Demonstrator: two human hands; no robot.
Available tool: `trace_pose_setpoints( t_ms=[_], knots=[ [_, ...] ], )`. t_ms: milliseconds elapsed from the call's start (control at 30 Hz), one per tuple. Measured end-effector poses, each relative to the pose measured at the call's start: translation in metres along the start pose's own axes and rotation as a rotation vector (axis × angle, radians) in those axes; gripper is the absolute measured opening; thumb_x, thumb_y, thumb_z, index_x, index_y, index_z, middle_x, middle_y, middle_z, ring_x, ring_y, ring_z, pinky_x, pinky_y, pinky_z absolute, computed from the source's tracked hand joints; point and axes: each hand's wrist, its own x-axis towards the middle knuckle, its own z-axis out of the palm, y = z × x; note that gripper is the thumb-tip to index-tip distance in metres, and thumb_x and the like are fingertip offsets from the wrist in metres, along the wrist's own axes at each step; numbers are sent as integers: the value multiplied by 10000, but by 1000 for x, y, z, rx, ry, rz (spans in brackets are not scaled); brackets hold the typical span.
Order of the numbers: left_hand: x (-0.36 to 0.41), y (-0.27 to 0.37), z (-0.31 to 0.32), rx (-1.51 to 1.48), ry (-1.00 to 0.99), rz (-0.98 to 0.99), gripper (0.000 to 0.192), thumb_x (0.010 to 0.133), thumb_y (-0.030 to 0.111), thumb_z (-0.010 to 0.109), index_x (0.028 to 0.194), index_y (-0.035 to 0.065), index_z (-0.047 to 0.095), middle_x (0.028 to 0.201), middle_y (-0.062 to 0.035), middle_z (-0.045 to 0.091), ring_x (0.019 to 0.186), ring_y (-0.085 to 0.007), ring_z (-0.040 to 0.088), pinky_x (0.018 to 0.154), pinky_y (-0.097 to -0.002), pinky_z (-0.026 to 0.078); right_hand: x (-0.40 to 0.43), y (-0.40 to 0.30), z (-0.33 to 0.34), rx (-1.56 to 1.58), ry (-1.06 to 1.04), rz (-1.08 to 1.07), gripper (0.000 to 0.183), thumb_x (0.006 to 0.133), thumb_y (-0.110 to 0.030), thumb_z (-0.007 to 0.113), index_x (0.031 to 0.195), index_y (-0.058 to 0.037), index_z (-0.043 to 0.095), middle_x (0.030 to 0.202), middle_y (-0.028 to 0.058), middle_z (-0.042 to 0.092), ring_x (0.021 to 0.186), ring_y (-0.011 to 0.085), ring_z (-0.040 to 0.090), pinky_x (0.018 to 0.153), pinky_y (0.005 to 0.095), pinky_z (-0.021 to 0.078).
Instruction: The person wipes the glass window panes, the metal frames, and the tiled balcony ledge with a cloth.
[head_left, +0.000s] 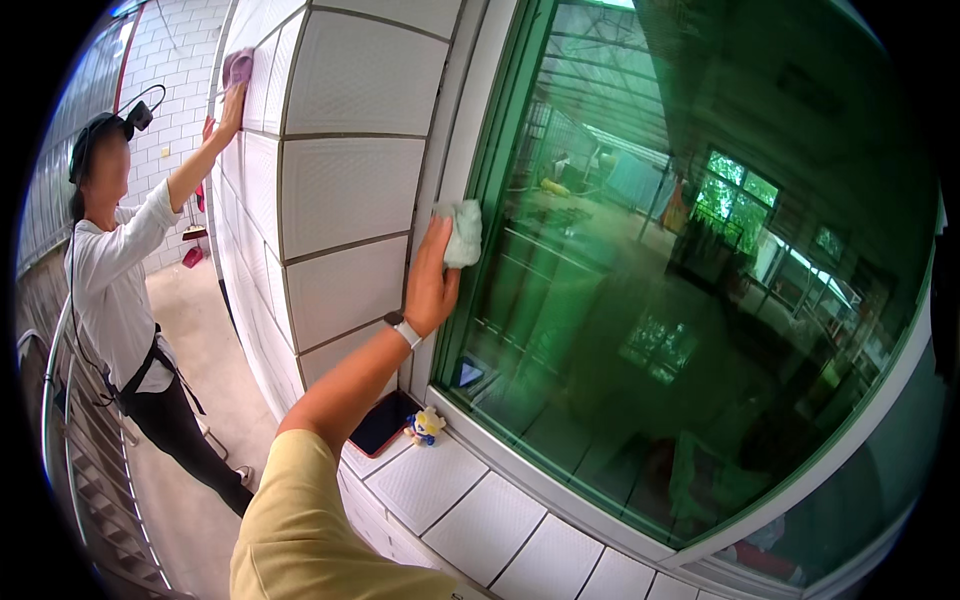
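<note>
My left hand (431, 289) holds a folded pale cloth (465, 234) flat against the white window frame (451, 161), at the left edge of the green-tinted glass pane (585, 352). The fingers point upward and a watch is on the wrist. My right hand is out of view. Below my forearm, a dark-screened tablet or phone (384, 421) in a red case lies on the white tiled sill (431, 487). Beside it, a small blue, white and yellow toy figure (425, 426) sits in the corner by the frame.
A white tiled wall corner (352, 75) juts out left of the window. Past it, another person (120, 255) presses a pinkish cloth (238, 67) to the wall. Metal railings (97, 465) run along the far left. A broom (193, 232) and red dustpan (193, 257) are farther back.
</note>
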Motion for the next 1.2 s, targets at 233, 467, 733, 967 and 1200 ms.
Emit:
trace_pose_setpoints(
  t_ms=[233,467,733,967,1200],
  knots=[
    [146,0,16,-9,291,270,663,757,-127,475,1390,65,436,1309,-275,516,1222,-438,486,1031,-469,412,11,-25,-8,-33,18,-60,250,893,-227,594,990,-8,666,676,105,603,581,199,541,531,320,465],
    [285,1,44,-113,274,184,552,826,-23,421,1377,-38,382,1284,-309,503,1231,-452,460,1046,-467,388,17,-45,-12,-40,-51,-181,219,877,-220,608,954,-26,675,674,100,610,566,206,547,515,326,467],
    [231,-22,39,-93,131,243,696,804,107,582,1423,-1,283,1458,-335,272,1367,-488,255,1145,-487,232,27,-47,-11,-38,-64,-227,185,859,-213,623,912,-47,686,671,94,619,549,215,554,496,332,469],
    [164,-6,9,-79,66,269,670,804,4,558,1422,9,298,1448,-340,285,1350,-512,271,1137,-500,246,30,-47,-7,-28,-34,-228,156,843,-206,636,876,-65,695,668,89,626,534,222,561,480,338,472],
    [105,-10,-5,-104,-70,192,701,804,-29,554,1445,35,279,1483,-323,237,1388,-493,217,1152,-491,215,23,-41,-11,-46,6,-218,129,827,-200,649,839,-84,704,665,83,633,519,229,567,463,343,474]
  ],
)
